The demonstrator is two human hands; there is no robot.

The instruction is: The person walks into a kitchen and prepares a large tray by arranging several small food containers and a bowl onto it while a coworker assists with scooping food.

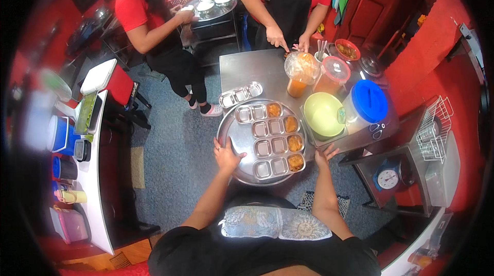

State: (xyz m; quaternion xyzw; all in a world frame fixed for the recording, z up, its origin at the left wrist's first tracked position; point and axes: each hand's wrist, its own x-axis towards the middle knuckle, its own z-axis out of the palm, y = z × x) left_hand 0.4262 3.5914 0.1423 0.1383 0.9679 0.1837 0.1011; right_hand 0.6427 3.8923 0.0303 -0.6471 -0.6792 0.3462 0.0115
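Observation:
A large round metal tray [243, 137] lies at the front of the steel table. On it stand several steel three-compartment dishes [271, 147], each with orange-brown food [295, 143] in the right-hand compartment and the other two bare. My left hand [228, 157] rests on the tray's left rim, fingers spread, thumb over the inner surface. At the table's front edge is my right hand [326, 156], its fingers apart, below a light green bowl [323, 114]. Another steel compartment dish [241, 94], with nothing in it, sits beyond the tray.
A blue-lidded container [368, 101], a red-lidded container [335, 69] and plastic-covered orange contents [302, 68] crowd the table's right half. Across it, a co-worker's hands [287, 40] work. Another person [154, 29] stands back left. A dial scale [388, 178] stands on a shelf at right.

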